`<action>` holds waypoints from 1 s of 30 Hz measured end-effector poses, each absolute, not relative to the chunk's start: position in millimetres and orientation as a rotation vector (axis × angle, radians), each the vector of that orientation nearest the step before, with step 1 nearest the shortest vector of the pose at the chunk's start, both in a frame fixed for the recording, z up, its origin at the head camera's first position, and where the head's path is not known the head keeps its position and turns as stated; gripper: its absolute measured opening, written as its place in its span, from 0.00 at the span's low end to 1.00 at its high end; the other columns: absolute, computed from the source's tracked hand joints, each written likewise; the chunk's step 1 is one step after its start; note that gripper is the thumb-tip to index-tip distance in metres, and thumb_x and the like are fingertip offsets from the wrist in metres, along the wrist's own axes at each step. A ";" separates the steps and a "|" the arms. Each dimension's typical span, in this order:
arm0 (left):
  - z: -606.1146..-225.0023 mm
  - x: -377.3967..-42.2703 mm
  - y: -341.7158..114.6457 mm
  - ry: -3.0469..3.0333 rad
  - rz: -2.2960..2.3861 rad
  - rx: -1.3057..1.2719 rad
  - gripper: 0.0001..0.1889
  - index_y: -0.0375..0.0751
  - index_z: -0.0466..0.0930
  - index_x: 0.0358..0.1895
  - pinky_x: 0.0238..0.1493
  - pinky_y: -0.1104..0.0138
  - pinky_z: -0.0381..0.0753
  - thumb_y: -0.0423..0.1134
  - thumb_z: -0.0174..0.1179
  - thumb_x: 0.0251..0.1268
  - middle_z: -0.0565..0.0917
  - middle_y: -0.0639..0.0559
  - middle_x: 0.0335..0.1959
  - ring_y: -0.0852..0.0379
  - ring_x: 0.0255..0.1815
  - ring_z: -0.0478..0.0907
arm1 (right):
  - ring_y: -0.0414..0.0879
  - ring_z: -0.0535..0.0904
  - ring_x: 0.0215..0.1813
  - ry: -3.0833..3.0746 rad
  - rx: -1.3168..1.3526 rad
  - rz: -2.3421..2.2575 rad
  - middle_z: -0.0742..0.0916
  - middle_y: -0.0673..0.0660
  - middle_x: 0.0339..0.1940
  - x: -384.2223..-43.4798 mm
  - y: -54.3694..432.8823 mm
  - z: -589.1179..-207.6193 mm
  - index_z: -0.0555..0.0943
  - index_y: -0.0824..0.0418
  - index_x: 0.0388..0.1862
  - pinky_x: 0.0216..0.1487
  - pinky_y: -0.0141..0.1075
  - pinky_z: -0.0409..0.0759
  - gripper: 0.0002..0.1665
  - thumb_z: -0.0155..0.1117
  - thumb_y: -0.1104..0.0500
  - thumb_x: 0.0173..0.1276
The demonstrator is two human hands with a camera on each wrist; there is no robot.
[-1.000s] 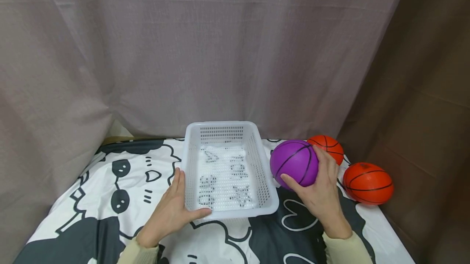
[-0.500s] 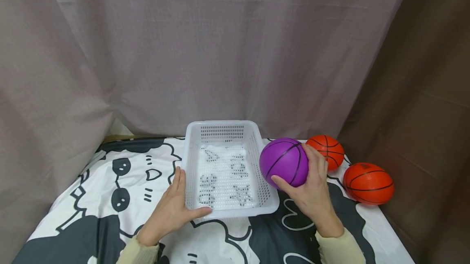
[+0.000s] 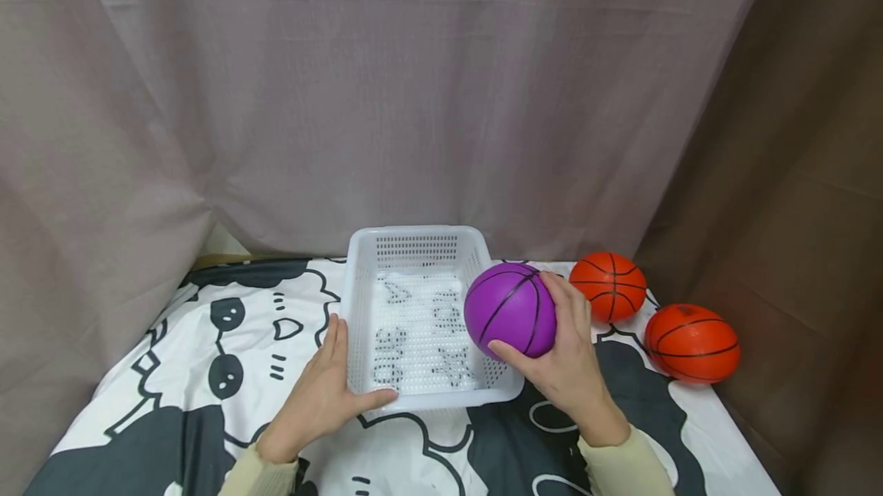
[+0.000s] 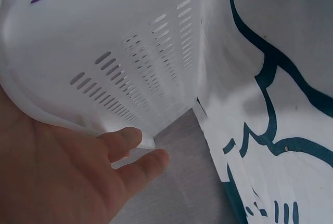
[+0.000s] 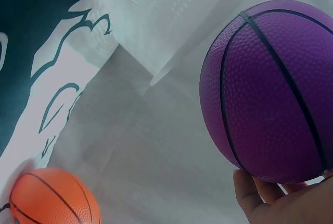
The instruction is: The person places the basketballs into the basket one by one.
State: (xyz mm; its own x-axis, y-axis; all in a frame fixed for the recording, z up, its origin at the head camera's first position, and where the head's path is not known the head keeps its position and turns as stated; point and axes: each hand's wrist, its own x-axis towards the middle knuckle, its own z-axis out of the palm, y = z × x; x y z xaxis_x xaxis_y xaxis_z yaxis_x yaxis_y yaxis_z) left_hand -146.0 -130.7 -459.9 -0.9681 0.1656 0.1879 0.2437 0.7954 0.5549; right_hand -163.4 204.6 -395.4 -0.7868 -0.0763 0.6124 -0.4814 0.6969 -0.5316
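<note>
Carrying leftward: right hand (image 3: 569, 366) grips the round purple ball with black seams (image 3: 510, 312), shifted within the last second from beside the white perforated plastic basket (image 3: 448, 402) to its right rim, so the carry looks partway. Left hand (image 3: 320, 392) unmoved, fingers straight against basket's left side. Farther round orange ball with black seams (image 3: 608, 287) now uncovered.

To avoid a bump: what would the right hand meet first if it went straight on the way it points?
Beyond the purple basketball that the right hand holds, likely the right rim of the white plastic basket; if the ball passes above it, the grey curtain. Depth is unclear.
</note>
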 end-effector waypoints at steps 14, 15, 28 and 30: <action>-461.5 -143.4 -133.9 -2.860 -0.912 -0.310 0.73 0.24 0.40 0.75 0.67 0.44 0.61 0.80 0.61 0.39 0.37 0.31 0.77 0.30 0.72 0.52 | 0.54 0.60 0.69 -2.358 0.547 0.913 0.64 0.55 0.73 -164.1 177.7 -407.3 0.60 0.50 0.75 0.49 0.58 0.79 0.65 0.83 0.41 0.40; -461.8 -144.0 -133.6 -2.860 -0.912 -0.312 0.73 0.25 0.40 0.75 0.67 0.44 0.61 0.80 0.60 0.39 0.37 0.31 0.77 0.31 0.72 0.52 | 0.54 0.60 0.69 -2.365 0.552 0.909 0.64 0.55 0.73 -164.1 176.8 -407.4 0.60 0.50 0.75 0.50 0.58 0.79 0.65 0.83 0.40 0.40; -461.0 -147.0 -129.8 -2.852 -0.902 -0.304 0.73 0.27 0.39 0.76 0.67 0.46 0.61 0.81 0.60 0.38 0.37 0.33 0.77 0.33 0.72 0.54 | 0.53 0.59 0.69 -2.442 0.564 0.848 0.64 0.57 0.72 -166.9 167.9 -414.6 0.59 0.50 0.75 0.51 0.57 0.79 0.65 0.80 0.34 0.40; -461.1 -146.9 -130.3 -2.858 -0.898 -0.301 0.74 0.27 0.38 0.76 0.68 0.46 0.61 0.81 0.60 0.38 0.36 0.34 0.77 0.33 0.73 0.53 | 0.54 0.59 0.69 -2.460 0.567 0.846 0.64 0.57 0.72 -167.6 166.3 -416.9 0.59 0.49 0.76 0.51 0.57 0.79 0.66 0.79 0.33 0.40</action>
State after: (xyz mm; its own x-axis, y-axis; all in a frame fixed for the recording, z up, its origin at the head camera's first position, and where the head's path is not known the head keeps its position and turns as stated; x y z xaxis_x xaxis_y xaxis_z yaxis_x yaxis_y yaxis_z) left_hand -146.9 -130.3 -461.1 -0.9716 0.1499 0.1832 0.2277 0.8030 0.5508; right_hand -167.6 166.3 -416.9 -0.8017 -0.2246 0.5539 -0.5177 0.7241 -0.4557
